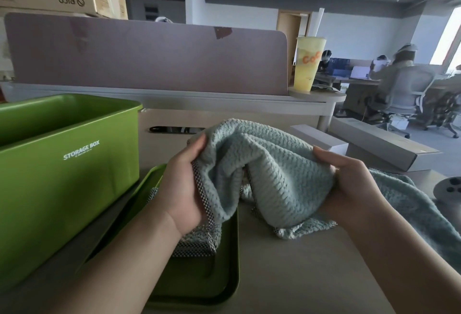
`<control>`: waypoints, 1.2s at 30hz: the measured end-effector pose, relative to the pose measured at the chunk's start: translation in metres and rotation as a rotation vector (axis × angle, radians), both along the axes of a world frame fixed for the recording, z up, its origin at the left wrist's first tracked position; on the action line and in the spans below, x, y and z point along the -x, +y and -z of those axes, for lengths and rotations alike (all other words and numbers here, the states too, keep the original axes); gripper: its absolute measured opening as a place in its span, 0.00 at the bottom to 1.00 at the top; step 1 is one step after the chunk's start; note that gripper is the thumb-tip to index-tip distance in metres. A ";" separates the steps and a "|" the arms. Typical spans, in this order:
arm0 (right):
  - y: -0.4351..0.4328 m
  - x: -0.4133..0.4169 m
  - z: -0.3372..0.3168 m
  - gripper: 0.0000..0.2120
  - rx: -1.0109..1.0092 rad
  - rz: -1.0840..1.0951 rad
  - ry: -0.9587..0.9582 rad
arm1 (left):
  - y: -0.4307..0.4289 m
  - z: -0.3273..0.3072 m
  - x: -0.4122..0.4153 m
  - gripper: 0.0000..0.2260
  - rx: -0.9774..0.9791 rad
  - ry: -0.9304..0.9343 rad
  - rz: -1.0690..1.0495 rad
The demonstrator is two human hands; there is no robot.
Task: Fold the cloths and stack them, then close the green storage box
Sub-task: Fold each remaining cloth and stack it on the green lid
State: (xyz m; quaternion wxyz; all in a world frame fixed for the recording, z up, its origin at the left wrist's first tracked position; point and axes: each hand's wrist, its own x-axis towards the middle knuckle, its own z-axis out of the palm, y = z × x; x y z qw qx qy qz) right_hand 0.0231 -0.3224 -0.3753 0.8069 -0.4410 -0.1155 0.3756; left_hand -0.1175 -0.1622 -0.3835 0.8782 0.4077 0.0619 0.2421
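A pale blue waffle-knit cloth (269, 174) with a checked hem hangs bunched above the desk between my hands. My left hand (184, 186) grips its left edge by the checked hem. My right hand (349, 184) grips its right side, thumb on top. A second pale blue cloth (409, 204) lies spread on the desk under my right forearm. A folded cloth (197, 241) rests on the green lid (224, 273), which lies flat on the desk below my left hand. The green storage box (62, 171) stands open at the left.
A pink desk divider (149, 52) runs along the back, with a yellow drink cup (306, 64) at its right end. Long white and brown cartons (379, 144) lie at the right. A grey round device (449, 189) sits at the right edge. People sit at desks far right.
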 end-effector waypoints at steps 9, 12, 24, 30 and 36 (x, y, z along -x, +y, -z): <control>-0.005 -0.007 -0.005 0.23 -0.207 0.053 -0.102 | 0.009 -0.004 0.003 0.16 -0.052 0.025 -0.066; -0.009 -0.011 -0.005 0.21 -0.286 0.001 -0.115 | 0.010 -0.006 0.007 0.18 -0.051 0.053 -0.048; 0.004 -0.008 0.002 0.19 0.055 -0.015 -0.259 | 0.016 -0.015 0.015 0.17 -0.249 0.192 -0.146; -0.006 -0.025 -0.001 0.17 -0.096 0.196 -0.143 | 0.037 -0.007 0.010 0.11 -0.397 0.359 -0.454; -0.012 -0.028 -0.005 0.14 -0.136 0.157 -0.191 | 0.041 -0.005 0.008 0.11 -0.519 0.335 -0.802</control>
